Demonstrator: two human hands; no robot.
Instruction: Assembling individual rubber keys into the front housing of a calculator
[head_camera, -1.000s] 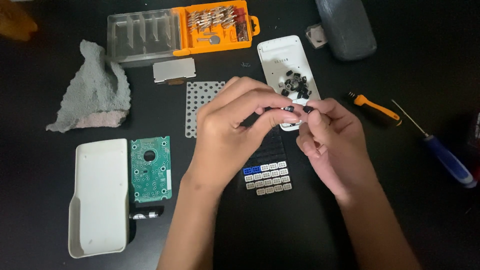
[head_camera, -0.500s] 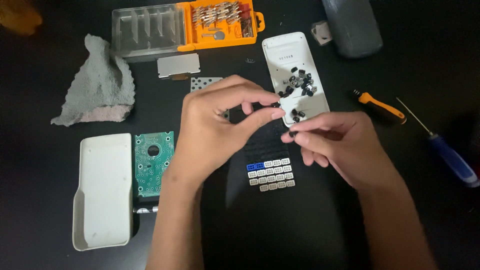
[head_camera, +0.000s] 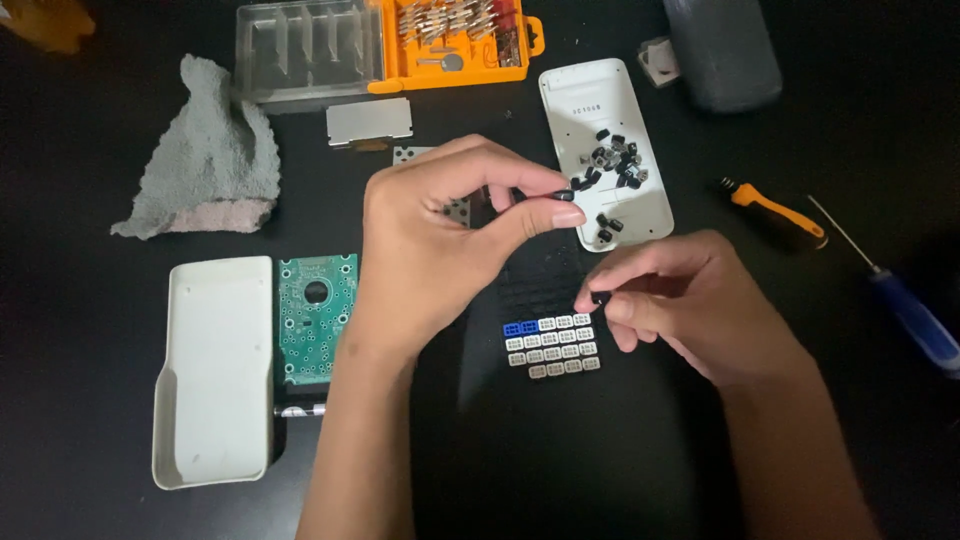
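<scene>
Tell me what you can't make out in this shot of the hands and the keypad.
Head view:
- Black key in left hand: too small, shape unclear.
- Right hand pinch: contents hidden by fingers.
- Keypad frame: dark on dark, partly behind the left hand.
- Blue screwdriver: cut off at the right edge.

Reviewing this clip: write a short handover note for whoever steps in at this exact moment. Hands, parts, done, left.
Left hand: thumb and forefinger pinch one small black key cap above the work.
Right hand: fingers hold another small black piece low over the black keypad frame.
Parts: loose black caps lie in the white cover; green circuit board beside the white back shell; two screwdrivers on the right.
Done: the bottom rows of white and blue keys sit in the frame.
Left: the upper holes are unfilled; the case is open.
</scene>
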